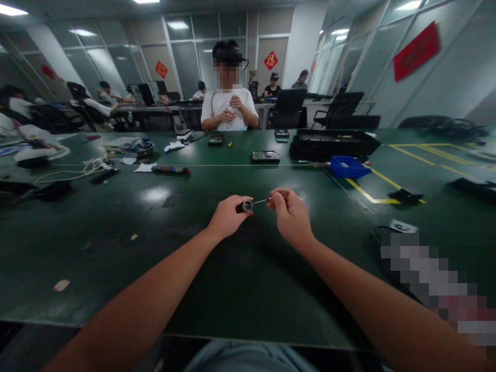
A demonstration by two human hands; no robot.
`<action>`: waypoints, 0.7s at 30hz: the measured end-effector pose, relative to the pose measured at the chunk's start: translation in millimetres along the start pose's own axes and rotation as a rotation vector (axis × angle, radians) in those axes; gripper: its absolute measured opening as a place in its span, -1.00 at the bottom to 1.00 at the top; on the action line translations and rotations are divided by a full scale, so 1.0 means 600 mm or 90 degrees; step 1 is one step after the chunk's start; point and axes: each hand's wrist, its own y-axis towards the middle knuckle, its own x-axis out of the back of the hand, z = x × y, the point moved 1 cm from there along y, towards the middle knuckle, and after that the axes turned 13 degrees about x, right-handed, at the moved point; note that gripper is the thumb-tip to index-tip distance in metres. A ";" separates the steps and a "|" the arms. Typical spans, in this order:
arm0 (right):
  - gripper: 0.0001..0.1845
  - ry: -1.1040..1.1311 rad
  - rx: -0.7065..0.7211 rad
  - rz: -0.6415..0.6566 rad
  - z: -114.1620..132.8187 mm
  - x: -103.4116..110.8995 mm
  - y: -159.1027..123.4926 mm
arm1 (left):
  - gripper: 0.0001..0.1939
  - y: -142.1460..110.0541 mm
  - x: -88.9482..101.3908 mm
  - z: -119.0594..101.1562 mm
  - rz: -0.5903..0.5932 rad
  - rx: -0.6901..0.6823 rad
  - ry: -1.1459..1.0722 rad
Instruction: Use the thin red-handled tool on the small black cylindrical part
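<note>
Over the green desk (116,268), at the wearer's twelve o'clock, the left hand (228,217) has its fingers wrapped around a dark cylinder (247,206), open end showing. At its three o'clock, the right hand (291,214) pinches a thin red-handled tool (268,199), tip near the rim (contact unclear). Work seems under way; what remains, I can't tell.

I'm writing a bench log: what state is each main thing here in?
Left hand, closed on black cylinder with silver-ringed end
Right hand, closed on slim red-handled metal-shafted tool
Black cylinder, ringed end facing the camera
Slim tool, shaft aimed at cylinder, contact unclear
Rectangular green-and-silver circuit-board device, lying flat
Long hollow black housing, lying lengthwise
Blue plastic bin, resting, tilt unclear
Long dark tool with red end, lying on its side
</note>
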 end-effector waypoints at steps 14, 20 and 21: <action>-0.80 -0.107 0.134 0.136 0.022 0.010 -0.003 | -0.60 -0.001 0.002 -0.001 -0.003 0.015 0.002; -0.76 0.023 0.039 0.055 0.013 0.004 -0.004 | -0.61 -0.002 0.003 -0.006 -0.026 0.018 0.016; -0.75 0.068 0.009 0.029 0.006 0.002 -0.003 | -0.61 -0.002 0.004 -0.007 -0.032 0.015 0.018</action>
